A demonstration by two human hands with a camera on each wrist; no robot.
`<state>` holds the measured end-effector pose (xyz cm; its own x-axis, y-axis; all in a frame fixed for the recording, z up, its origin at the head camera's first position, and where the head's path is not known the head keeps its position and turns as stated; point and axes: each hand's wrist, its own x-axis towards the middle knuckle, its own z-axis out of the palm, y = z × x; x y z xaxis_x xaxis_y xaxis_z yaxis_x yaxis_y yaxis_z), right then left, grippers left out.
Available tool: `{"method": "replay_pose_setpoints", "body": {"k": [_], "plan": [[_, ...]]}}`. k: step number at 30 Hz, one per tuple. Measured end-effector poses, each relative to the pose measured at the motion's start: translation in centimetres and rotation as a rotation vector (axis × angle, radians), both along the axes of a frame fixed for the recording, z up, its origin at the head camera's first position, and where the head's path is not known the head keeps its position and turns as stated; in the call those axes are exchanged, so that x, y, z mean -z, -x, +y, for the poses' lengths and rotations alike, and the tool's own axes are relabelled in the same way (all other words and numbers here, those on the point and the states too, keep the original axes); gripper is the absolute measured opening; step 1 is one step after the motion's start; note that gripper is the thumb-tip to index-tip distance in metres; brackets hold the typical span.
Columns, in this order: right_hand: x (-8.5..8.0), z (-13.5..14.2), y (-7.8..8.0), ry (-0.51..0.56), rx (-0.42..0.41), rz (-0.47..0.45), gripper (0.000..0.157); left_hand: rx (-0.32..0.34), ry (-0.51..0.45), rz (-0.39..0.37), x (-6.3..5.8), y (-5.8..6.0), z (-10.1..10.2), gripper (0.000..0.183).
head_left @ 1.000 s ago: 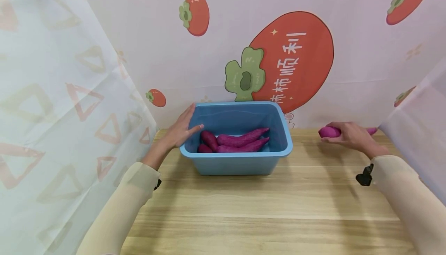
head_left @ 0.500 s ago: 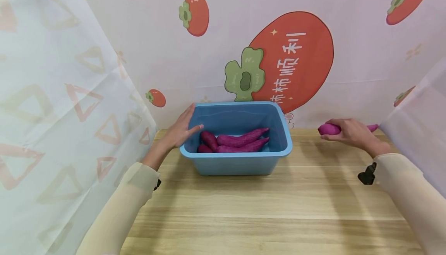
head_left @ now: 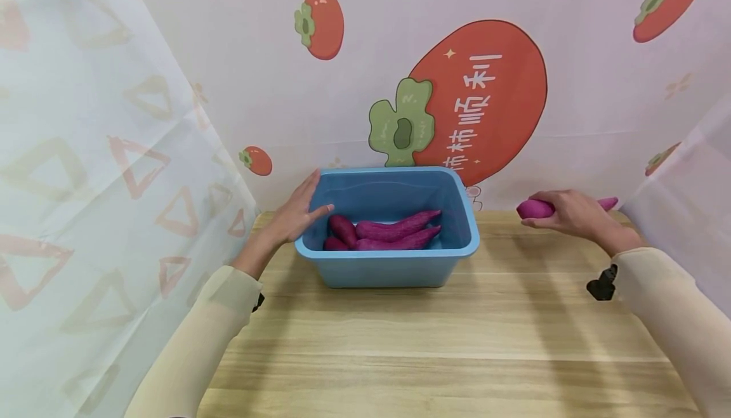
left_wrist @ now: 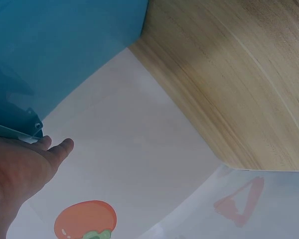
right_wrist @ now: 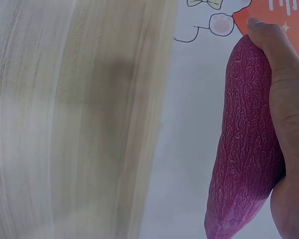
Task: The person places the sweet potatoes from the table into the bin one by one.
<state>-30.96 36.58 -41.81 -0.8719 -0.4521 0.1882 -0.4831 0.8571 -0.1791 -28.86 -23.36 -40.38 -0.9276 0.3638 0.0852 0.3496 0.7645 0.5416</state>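
My right hand (head_left: 581, 216) grips a purple sweet potato (right_wrist: 246, 134) round its middle, over the back right of the table. Its blunt end faces left and its thin tip shows behind the hand. In the right wrist view the sweet potato runs along the palm, with the thumb at its upper end. My left hand (head_left: 293, 216) rests on the left rim of a blue plastic bin (head_left: 388, 272), fingers straight along the rim and thumb over the inside. Several purple sweet potatoes (head_left: 398, 230) lie in the bin, partly hidden by its front rim.
The wooden table (head_left: 434, 342) reaches back to a white cloth backdrop (head_left: 240, 37) printed with persimmons. Cloth walls stand at the left (head_left: 114, 215) and right, close to the right forearm. The bin stands near the back edge.
My right hand has lifted slightly with the sweet potato and shifted a little left. The left hand and the bin have stayed in place.
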Motion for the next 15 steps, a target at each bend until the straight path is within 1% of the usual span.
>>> {"method": "replay_pose_setpoints", "body": {"k": [7, 15], "plan": [[-0.9, -0.9, -0.1, -0.024, -0.017, 0.000, 0.052, -0.001, 0.004, -0.006, 0.0, 0.0, 0.0, 0.093], [-2.1, -2.1, -0.4, -0.019, -0.016, 0.015, 0.052, 0.004, -0.002, -0.006, 0.0, 0.1, 0.0, 0.093]]}}
